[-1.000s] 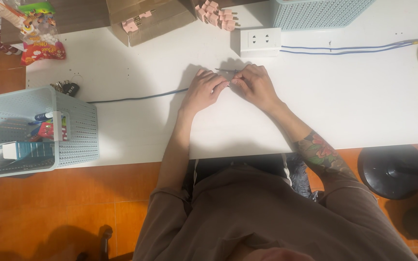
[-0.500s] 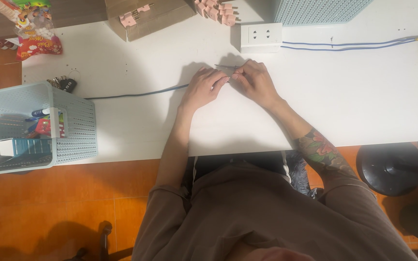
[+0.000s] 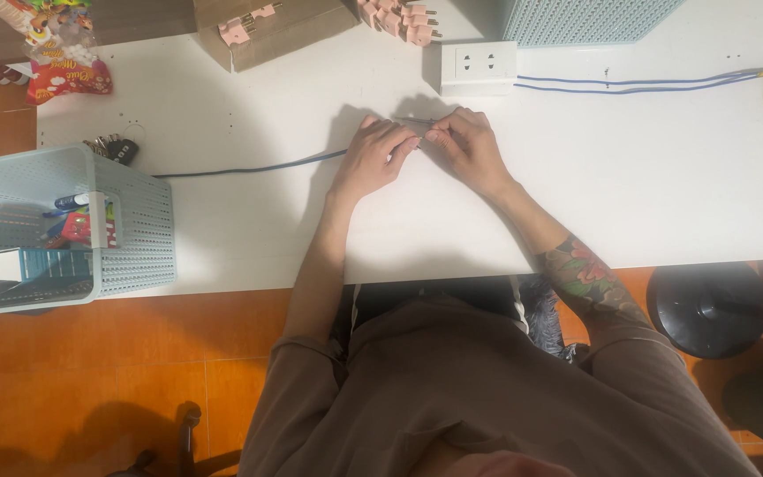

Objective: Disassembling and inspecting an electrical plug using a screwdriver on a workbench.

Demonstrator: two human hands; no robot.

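Observation:
Both of my hands meet over the white table (image 3: 249,221), pinching the end of a dark blue cable (image 3: 240,169). My left hand (image 3: 377,157) grips the cable where it comes in from the left. My right hand (image 3: 465,146) holds the cable's tip, fingers closed around it; the tip itself is hidden between my fingers. A white socket box (image 3: 479,67) lies just beyond my hands. Pink plugs (image 3: 399,18) lie in a pile at the far edge.
A light blue perforated basket (image 3: 130,221) with pens and small boxes stands at the left edge. Keys (image 3: 115,147) lie near it. A cardboard box (image 3: 275,35), snack bags (image 3: 64,66), another blue basket (image 3: 576,19) and two blue wires (image 3: 646,82) sit at the back. A black stool (image 3: 708,309) stands at the right.
My hands stay together on the cable end with only slight finger movement. The camera has shifted a little, so the scene sits slightly lower and left.

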